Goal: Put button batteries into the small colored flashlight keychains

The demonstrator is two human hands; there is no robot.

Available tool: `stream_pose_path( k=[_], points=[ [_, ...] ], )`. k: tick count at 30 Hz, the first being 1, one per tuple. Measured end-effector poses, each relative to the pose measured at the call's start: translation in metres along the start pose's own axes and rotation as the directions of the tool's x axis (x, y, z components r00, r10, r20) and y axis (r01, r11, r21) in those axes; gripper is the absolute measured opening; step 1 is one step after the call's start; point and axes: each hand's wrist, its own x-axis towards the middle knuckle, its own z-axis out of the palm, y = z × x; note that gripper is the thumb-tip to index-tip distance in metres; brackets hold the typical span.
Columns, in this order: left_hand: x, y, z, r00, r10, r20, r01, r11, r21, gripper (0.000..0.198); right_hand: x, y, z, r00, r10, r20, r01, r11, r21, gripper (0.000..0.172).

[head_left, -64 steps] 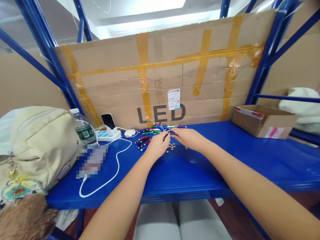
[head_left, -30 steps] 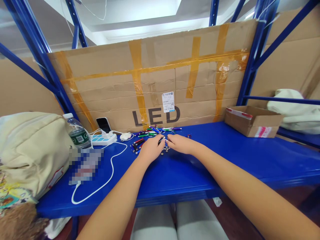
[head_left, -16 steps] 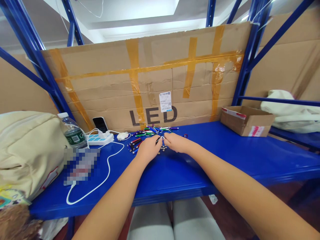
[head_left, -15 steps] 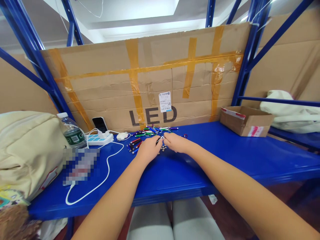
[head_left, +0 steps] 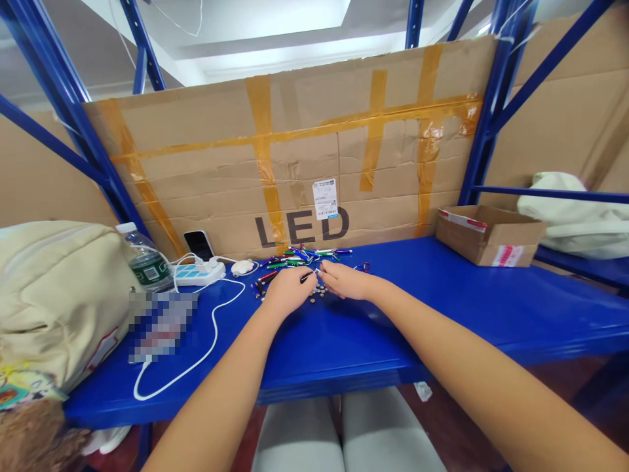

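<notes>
1. The left hand has its grip closed around a slim black cylindrical object, over the glossy blue tabletop.
2. The right hand is just beside the object's end; I cannot tell whether its grip holds anything.
3. Small round grey discs lie between the hands; slim multicoloured metallic tubes lie piled beyond.

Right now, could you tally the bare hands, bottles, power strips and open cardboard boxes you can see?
Left hand and right hand: 2
Bottle: 1
Power strip: 1
Open cardboard box: 1
Total: 5
</notes>
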Motion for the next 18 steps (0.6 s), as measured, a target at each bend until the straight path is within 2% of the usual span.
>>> stream_pose_path(
  k=[3, 5, 7, 9, 13, 16, 18],
  points=[
    [0.001, 0.001, 0.0, 0.995, -0.054, -0.085, 0.055, 0.998, 0.01, 0.029, -0.001, 0.008, -0.01, 0.996, 0.074, -0.046, -0.079, 0.99, -0.114, 0.022],
    [0.001, 0.0, 0.0, 0.99, -0.082, -0.114, 0.083, 0.996, 0.008, 0.032, -0.004, 0.016, -0.019, 0.98, 0.197, 0.005, -0.193, 0.965, -0.176, 0.02],
    [0.001, -0.001, 0.001, 0.988, -0.097, -0.119, 0.099, 0.995, 0.009, 0.033, -0.007, 0.025, -0.028, 0.926, 0.363, 0.104, -0.338, 0.92, -0.199, 0.019],
    [0.001, -0.002, 0.001, 0.988, -0.109, -0.113, 0.111, 0.994, 0.014, 0.033, -0.01, 0.032, -0.036, 0.873, 0.464, 0.152, -0.432, 0.879, -0.201, 0.019],
    [-0.001, -0.001, 0.001, 0.989, -0.118, -0.089, 0.121, 0.992, 0.029, 0.033, -0.014, 0.042, -0.046, 0.84, 0.529, 0.118, -0.498, 0.839, -0.218, 0.025],
    [-0.002, -0.001, 0.002, 0.991, -0.113, -0.078, 0.116, 0.993, 0.033, 0.032, -0.016, 0.045, -0.048, 0.787, 0.599, 0.148, -0.553, 0.791, -0.262, 0.036],
    [-0.002, -0.001, 0.004, 0.992, -0.104, -0.078, 0.107, 0.994, 0.031, 0.032, -0.017, 0.045, -0.05, 0.769, 0.619, 0.156, -0.561, 0.772, -0.298, 0.041]
  ],
)
